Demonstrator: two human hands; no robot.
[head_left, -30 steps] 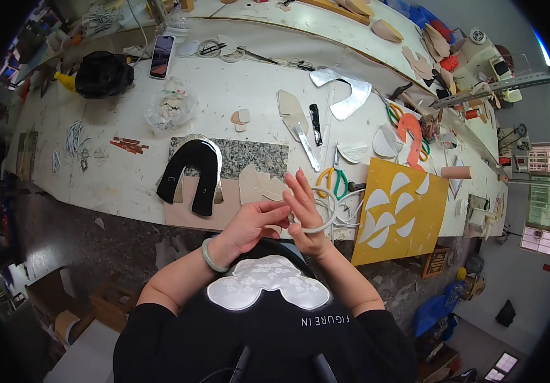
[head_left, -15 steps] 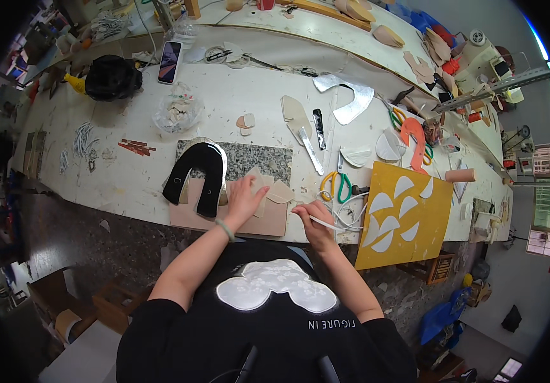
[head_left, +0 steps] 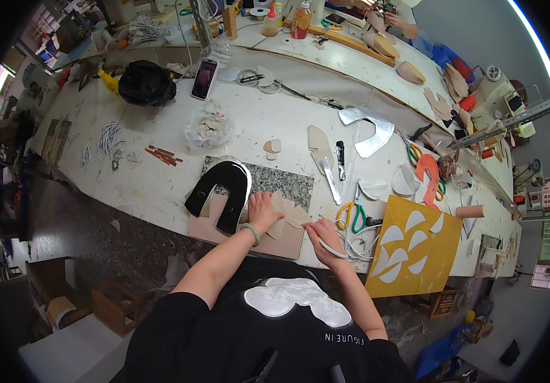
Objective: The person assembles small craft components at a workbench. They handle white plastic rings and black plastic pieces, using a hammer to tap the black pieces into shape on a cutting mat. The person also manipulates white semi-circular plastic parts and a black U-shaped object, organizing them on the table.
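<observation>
My left hand (head_left: 263, 214) lies with fingers spread on beige cut pieces (head_left: 276, 228), pressing them against a pinkish-beige board (head_left: 288, 247). To its left, a black horseshoe-shaped piece (head_left: 240, 191) with a pale rim rests partly on that board and partly on a speckled stone slab (head_left: 281, 180). Beside the board's right edge, my right hand (head_left: 323, 239) is closed, a white cord (head_left: 334, 249) running through it. Its fingertips meet the corner of a small beige piece (head_left: 296, 217). What they pinch at the very tip is too small to make out.
Right of my hands lie green- and yellow-handled scissors (head_left: 351, 217) and a mustard-yellow board (head_left: 409, 249) bearing several white half-moon pieces. Farther back are a metal ruler-like strip (head_left: 332, 182), a silver curved template (head_left: 371, 134), a plastic bag (head_left: 209, 127) and a phone (head_left: 205, 78).
The whole view has shifted, so the bench sits farther right and lower. My right hand has come closer to the beige pieces, its fingertips now at their edge. My left hand stays on them.
</observation>
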